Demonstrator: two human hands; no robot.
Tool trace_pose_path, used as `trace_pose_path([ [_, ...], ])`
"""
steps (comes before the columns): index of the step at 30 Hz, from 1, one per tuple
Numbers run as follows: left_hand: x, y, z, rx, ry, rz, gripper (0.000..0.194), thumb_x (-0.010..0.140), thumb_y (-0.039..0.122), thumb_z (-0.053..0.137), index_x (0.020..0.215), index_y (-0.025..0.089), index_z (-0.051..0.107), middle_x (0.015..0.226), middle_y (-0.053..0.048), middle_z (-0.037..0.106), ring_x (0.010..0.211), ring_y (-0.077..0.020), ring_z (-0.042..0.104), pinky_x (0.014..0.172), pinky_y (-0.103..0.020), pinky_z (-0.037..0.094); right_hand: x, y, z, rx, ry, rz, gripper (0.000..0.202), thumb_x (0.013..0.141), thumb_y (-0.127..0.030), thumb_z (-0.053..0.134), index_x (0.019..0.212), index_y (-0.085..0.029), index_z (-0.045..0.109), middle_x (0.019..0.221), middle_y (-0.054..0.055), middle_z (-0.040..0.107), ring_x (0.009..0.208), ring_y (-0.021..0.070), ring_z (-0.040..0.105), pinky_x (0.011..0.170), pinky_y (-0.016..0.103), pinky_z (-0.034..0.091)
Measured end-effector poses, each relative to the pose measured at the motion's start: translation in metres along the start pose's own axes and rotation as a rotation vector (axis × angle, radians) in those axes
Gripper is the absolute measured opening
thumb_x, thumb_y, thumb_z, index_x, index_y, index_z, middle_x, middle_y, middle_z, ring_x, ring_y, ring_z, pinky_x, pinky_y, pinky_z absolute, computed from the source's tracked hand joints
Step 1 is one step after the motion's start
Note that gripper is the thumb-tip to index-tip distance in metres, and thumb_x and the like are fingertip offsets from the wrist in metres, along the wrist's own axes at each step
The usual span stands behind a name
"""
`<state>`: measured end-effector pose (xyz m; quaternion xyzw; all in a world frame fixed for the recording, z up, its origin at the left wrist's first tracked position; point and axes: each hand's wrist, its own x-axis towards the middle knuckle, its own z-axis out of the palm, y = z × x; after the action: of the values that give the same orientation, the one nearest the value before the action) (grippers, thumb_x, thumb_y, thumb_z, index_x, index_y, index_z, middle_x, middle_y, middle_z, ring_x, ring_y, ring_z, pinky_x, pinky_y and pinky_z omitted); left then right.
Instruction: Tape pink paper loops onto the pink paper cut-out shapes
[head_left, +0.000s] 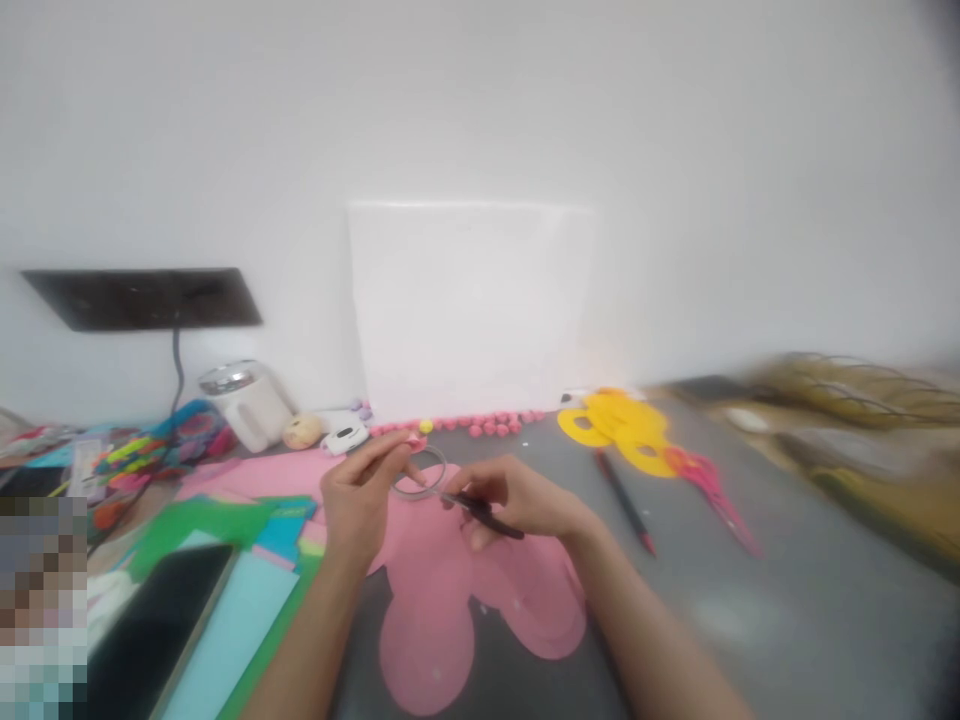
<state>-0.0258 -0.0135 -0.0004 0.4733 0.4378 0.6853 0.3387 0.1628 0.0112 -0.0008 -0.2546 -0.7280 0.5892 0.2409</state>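
My left hand (364,487) pinches a thin silvery ring (442,460) by its left side, just above the pink paper. Facing it, my right hand (517,495) is closed around a dark-handled tool (491,517), whose metal tip meets the lower right of the ring. A small pink piece (416,440) shows at the top of the ring, close to my left fingers. Under both hands lies a pink paper shape with rounded lobes (427,640) on the grey table (720,600).
Pink beads (502,424) line the wall below a white sheet (472,310). Yellow paper rings (626,425), a dark pencil (624,500) and pink scissors (716,495) lie right. Coloured papers (240,630), a phone (161,630) and a white device (251,405) are left.
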Motion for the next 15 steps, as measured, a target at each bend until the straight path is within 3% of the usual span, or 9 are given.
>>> trace_pose_path([
  [6, -0.0015, 0.0023, 0.0023, 0.037, -0.023, 0.094, 0.011, 0.068, 0.018, 0.07, 0.078, 0.022, 0.074, 0.055, 0.003, 0.067, 0.051, -0.0127, 0.06, 0.074, -0.031, 0.051, 0.0007, 0.0035, -0.0003, -0.076, 0.011, -0.018, 0.032, 0.063, -0.019, 0.071, 0.094, -0.017, 0.062, 0.08, 0.001, 0.06, 0.072, 0.0136, 0.054, 0.066, 0.026, 0.045],
  [12, -0.0035, 0.0016, 0.0034, 0.086, -0.01, 0.205, 0.011, 0.07, 0.018, 0.069, 0.078, 0.023, 0.074, 0.075, 0.0, 0.072, 0.046, -0.0113, 0.058, 0.067, -0.032, 0.053, -0.0008, 0.0015, 0.0011, -0.113, 0.034, 0.005, 0.031, 0.064, -0.016, 0.068, 0.094, -0.017, 0.062, 0.08, 0.001, 0.061, 0.072, 0.014, 0.055, 0.068, 0.027, 0.045],
  [15, -0.0044, 0.0006, 0.0026, 0.153, -0.003, 0.268, 0.012, 0.072, 0.018, 0.068, 0.081, 0.024, 0.073, 0.075, 0.001, 0.071, 0.052, -0.0125, 0.061, 0.072, -0.033, 0.053, -0.0008, 0.001, 0.0015, -0.102, 0.058, 0.011, 0.031, 0.064, -0.014, 0.066, 0.094, -0.017, 0.062, 0.079, 0.001, 0.06, 0.072, 0.0143, 0.056, 0.065, 0.026, 0.045],
])
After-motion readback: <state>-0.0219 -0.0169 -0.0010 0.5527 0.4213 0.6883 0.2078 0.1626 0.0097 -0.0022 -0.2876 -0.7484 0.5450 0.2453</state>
